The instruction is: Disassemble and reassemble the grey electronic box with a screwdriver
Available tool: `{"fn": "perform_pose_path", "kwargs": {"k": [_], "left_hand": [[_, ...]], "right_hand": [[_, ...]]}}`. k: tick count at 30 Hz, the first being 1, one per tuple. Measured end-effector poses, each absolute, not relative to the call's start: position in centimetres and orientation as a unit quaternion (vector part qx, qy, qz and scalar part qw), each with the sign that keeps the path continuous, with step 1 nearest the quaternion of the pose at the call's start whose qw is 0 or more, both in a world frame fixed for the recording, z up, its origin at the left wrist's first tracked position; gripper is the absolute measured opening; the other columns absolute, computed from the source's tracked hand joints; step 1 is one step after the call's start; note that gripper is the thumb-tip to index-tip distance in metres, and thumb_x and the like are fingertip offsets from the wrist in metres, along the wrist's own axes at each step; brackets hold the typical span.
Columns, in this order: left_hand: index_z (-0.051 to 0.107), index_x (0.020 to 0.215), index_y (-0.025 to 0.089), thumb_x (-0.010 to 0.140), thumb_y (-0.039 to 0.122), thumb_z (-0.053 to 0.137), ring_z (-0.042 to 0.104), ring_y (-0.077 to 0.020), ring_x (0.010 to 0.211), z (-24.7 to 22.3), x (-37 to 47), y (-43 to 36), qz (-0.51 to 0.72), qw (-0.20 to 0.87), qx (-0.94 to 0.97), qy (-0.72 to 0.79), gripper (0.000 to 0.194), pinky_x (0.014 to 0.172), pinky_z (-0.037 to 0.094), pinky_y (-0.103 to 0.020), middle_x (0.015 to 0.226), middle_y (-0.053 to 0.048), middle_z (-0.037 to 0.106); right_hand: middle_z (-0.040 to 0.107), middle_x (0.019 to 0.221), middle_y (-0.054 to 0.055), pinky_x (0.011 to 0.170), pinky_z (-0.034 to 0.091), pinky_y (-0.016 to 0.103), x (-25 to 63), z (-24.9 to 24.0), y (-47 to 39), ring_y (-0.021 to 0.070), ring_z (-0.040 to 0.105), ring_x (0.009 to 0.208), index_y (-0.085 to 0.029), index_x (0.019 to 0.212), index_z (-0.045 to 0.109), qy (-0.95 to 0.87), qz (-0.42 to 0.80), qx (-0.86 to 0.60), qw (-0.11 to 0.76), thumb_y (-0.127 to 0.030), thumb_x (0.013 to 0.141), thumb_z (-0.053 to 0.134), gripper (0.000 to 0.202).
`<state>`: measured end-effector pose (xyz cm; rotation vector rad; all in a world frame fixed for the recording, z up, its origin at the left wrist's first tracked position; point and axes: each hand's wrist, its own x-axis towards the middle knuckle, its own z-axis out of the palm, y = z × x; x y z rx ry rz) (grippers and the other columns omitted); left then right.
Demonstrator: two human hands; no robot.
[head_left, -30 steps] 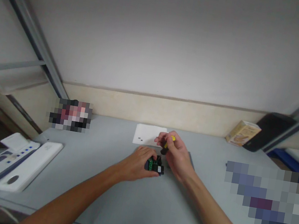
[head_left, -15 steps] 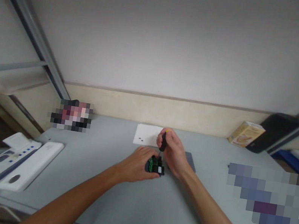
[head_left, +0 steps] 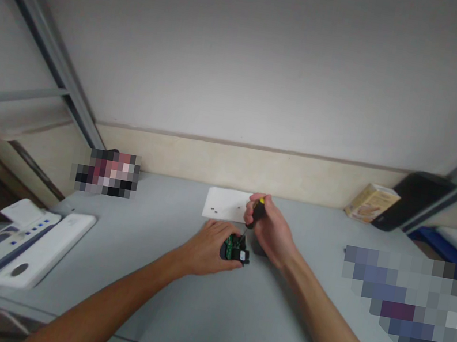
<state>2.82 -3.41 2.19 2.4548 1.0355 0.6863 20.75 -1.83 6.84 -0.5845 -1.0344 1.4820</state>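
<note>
My left hand (head_left: 209, 249) is closed around a small black device with an exposed green circuit board (head_left: 232, 246), fingers along its far side and thumb on its near side. In my right hand (head_left: 273, 231) is a screwdriver (head_left: 257, 214) with a dark handle and a yellow end, its fingers wrapped round the grip. The thin shaft slants down and left to the circuit board; exactly where the tip touches is too small to make out. Behind the hands lies a white sheet of paper (head_left: 225, 202) bearing a few tiny dark pieces. A dark flat object (head_left: 259, 249) shows partly beneath my right hand.
A white power strip (head_left: 6, 242) and a white slab-like device (head_left: 51, 246) with cables lie at left on the grey table (head_left: 136, 301). A yellow box (head_left: 371, 203) and a black panel (head_left: 414, 202) stand at back right. Blurred items occupy both sides.
The screwdriver has tilted, its handle end leaning further right, and my right hand has shifted slightly right with it. My left hand still holds the device; the view has shifted a little.
</note>
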Motion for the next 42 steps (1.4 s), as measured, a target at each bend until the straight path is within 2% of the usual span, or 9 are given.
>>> {"fn": "perform_pose_path", "kwargs": {"k": [4,11,14,21,24,28,33,37,42], "left_hand": [[0.057,0.117,0.024,0.076,0.043,0.079,0.059,-0.0283,0.113,1.9,2.8,-3.3,0.246,0.195,0.876,0.367,0.051,0.103,0.04,-0.045,0.118,-0.006,0.066],[0.057,0.119,0.025,0.078,0.044,0.078,0.059,-0.0264,0.114,1.9,2.7,-3.4,0.248,0.213,0.875,0.357,0.049,0.104,0.04,-0.042,0.119,-0.004,0.067],[0.057,0.119,0.025,0.078,0.044,0.078,0.058,-0.0261,0.115,2.0,2.7,-3.4,0.254,0.212,0.875,0.354,0.05,0.103,0.039,-0.041,0.12,-0.004,0.066],[0.061,0.1,0.023,0.081,0.044,0.076,0.06,-0.0241,0.111,1.8,2.6,-3.2,0.251,0.207,0.884,0.336,0.032,0.103,0.039,-0.041,0.113,-0.004,0.068],[0.062,0.095,0.022,0.08,0.043,0.077,0.059,-0.0249,0.113,1.5,2.6,-3.1,0.256,0.197,0.888,0.328,0.03,0.105,0.038,-0.042,0.118,-0.006,0.067],[0.063,0.096,0.022,0.079,0.043,0.078,0.06,-0.0249,0.113,1.2,2.6,-3.0,0.263,0.195,0.886,0.327,0.031,0.104,0.039,-0.042,0.119,-0.007,0.067],[0.064,0.094,0.021,0.08,0.044,0.078,0.061,-0.0243,0.113,1.1,2.5,-2.9,0.272,0.192,0.889,0.316,0.031,0.104,0.04,-0.042,0.12,-0.007,0.068],[0.064,0.093,0.021,0.081,0.046,0.076,0.062,-0.0247,0.111,1.3,2.5,-2.9,0.268,0.192,0.89,0.313,0.03,0.103,0.043,-0.041,0.119,-0.007,0.069],[0.064,0.094,0.021,0.082,0.046,0.076,0.063,-0.0241,0.11,1.2,2.5,-2.9,0.272,0.188,0.893,0.306,0.03,0.102,0.046,-0.039,0.12,-0.007,0.069]], "right_hand": [[0.062,0.102,0.002,0.075,0.047,0.03,21.2,6.9,-2.3,0.0146,0.06,0.079,-0.024,0.087,0.057,-0.464,0.634,-0.24,0.57,-0.048,0.089,0.068,0.026],[0.036,0.06,-0.007,0.052,0.034,0.024,21.0,6.9,-2.2,0.01,0.03,0.049,-0.026,0.089,0.055,-0.46,0.64,-0.241,0.567,-0.058,0.092,0.058,0.033],[0.045,0.069,-0.002,0.059,0.041,0.028,21.1,6.9,-2.0,0.0127,0.041,0.057,-0.025,0.101,0.062,-0.437,0.66,-0.234,0.564,-0.062,0.094,0.049,0.039],[0.063,0.105,0.003,0.078,0.048,0.031,21.5,7.1,-2.4,0.0167,0.063,0.084,-0.023,0.082,0.056,-0.457,0.638,-0.242,0.571,-0.05,0.086,0.07,0.031],[0.06,0.08,-0.003,0.06,0.042,0.024,21.5,7.0,-2.4,0.0098,0.052,0.059,-0.024,0.08,0.046,-0.449,0.649,-0.238,0.566,-0.045,0.085,0.073,0.034],[0.03,0.055,-0.009,0.046,0.024,0.021,21.3,6.5,-1.8,0.0085,0.024,0.045,-0.024,0.079,0.048,-0.437,0.627,-0.252,0.593,-0.052,0.09,0.065,0.035],[0.048,0.071,-0.002,0.058,0.041,0.027,21.3,6.6,-1.4,0.0123,0.043,0.058,-0.026,0.106,0.063,-0.419,0.647,-0.246,0.589,-0.06,0.094,0.052,0.038],[0.06,0.092,0.002,0.072,0.047,0.029,21.5,6.6,-1.9,0.0146,0.056,0.075,-0.023,0.084,0.062,-0.438,0.611,-0.26,0.606,-0.049,0.088,0.068,0.027],[0.049,0.071,-0.004,0.055,0.038,0.024,21.3,6.2,-2.2,0.0089,0.041,0.053,-0.023,0.077,0.05,-0.439,0.626,-0.246,0.596,-0.046,0.087,0.07,0.032]]}}
